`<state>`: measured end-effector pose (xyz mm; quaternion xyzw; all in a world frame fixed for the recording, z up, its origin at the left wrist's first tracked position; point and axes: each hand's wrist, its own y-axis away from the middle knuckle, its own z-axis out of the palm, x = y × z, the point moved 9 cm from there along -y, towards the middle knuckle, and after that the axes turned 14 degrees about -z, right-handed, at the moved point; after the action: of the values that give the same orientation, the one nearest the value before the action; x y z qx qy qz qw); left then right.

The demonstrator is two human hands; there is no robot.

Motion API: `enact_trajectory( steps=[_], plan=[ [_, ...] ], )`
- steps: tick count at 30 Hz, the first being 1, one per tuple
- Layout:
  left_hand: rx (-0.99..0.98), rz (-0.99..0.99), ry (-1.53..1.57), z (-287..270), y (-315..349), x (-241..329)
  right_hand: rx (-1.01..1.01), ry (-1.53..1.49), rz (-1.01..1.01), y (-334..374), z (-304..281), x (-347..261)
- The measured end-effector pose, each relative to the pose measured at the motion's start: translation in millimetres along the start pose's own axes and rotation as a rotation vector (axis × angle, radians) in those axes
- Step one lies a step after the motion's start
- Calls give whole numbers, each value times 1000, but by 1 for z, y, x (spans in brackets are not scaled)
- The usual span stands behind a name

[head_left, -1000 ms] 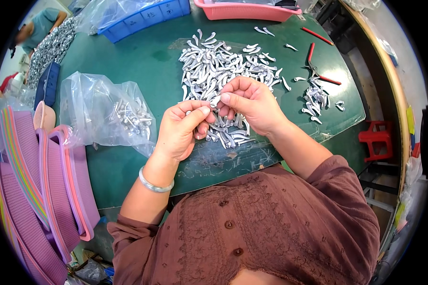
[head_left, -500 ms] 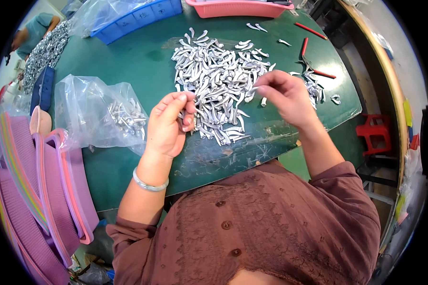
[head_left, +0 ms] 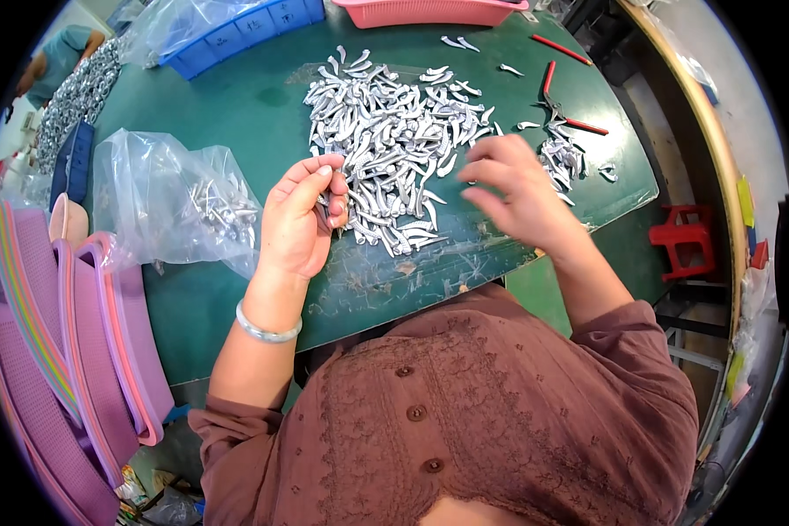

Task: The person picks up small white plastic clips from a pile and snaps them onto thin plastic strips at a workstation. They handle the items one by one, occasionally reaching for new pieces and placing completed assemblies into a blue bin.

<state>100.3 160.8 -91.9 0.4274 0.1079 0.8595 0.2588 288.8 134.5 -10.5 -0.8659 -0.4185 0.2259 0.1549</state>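
A heap of small curved silver metal pieces lies on the green table. At its near left edge my left hand is closed, thumb against the bent fingers, with small silver pieces partly showing below the fingers. The fingers hide how many it holds. Right of the heap, my right hand hovers over the table, slightly blurred, thumb and fingers apart. No piece shows clearly in it. Beyond that hand lies a smaller group of the same silver pieces.
Red-handled pliers lie at the right. A clear plastic bag with silver pieces sits at left, beside purple baskets. Blue and pink bins stand at the back. A red stool is on the floor. Another person works far left.
My right hand has moved back from the heap's edge toward the right, and its pinch on a small silver piece has opened. My left hand remains closed beside the heap.
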Motion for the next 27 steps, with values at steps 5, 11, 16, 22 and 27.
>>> enact_trajectory(
  steps=[5, 11, 16, 22, 27],
  plan=[
    [5, 10, -19, -1, 0, 2, 6, -136, -161, -36, 33, -32],
    [20, 6, -44, -2, 2, 3, -84, -77, -206, -41, 55, -41],
    [18, 8, -48, -1, 2, 3, -40, -160, -218, -40, 52, -39],
    [27, 21, -65, -3, 1, 4, 129, -472, -86, -37, 8, -24],
    [15, 26, -28, -4, 1, 4, 104, -151, 89, -4, -23, 8]
  ],
)
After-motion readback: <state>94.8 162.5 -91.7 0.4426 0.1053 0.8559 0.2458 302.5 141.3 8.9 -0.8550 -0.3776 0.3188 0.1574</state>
